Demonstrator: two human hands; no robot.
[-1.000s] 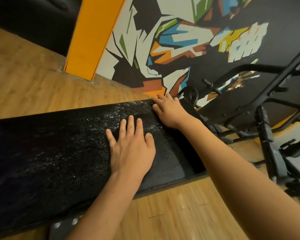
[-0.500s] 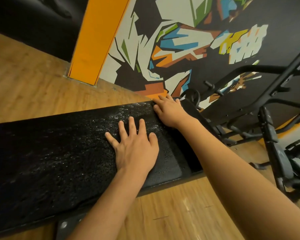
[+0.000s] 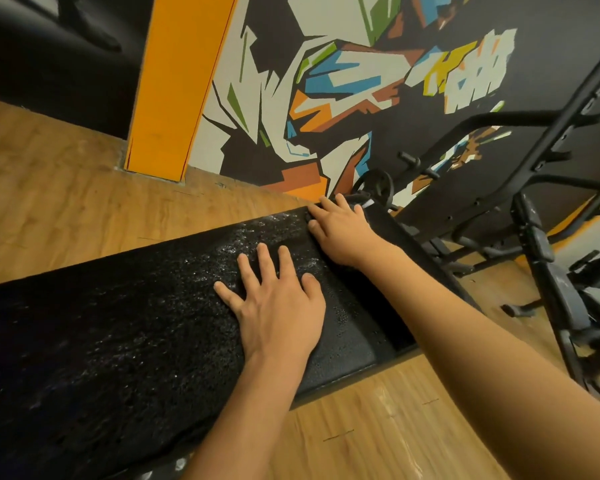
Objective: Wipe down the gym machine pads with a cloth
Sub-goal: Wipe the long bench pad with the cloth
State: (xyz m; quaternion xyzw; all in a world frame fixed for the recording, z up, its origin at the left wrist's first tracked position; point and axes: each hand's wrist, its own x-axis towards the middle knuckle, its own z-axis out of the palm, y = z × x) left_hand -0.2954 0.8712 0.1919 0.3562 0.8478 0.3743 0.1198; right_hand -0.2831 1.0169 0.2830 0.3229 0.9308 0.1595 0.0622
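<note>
Risk of a slip on the wet-speckled pad (image 3: 118,323), with left grip (image 3: 278,317) spread flat mid-pad, holding nothing. Right grip (image 3: 340,230) at the pad's far end over a dark bundle, perhaps the cloth (image 3: 359,199); cannot tell whether clamped on it. Could shove it off the edge onto the floor (image 3: 66,202).

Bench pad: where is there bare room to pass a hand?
Free: the pad from its left end up to the left hand; wood floor along its near edge. Crowded: the right end, where the right hand rests.
</note>
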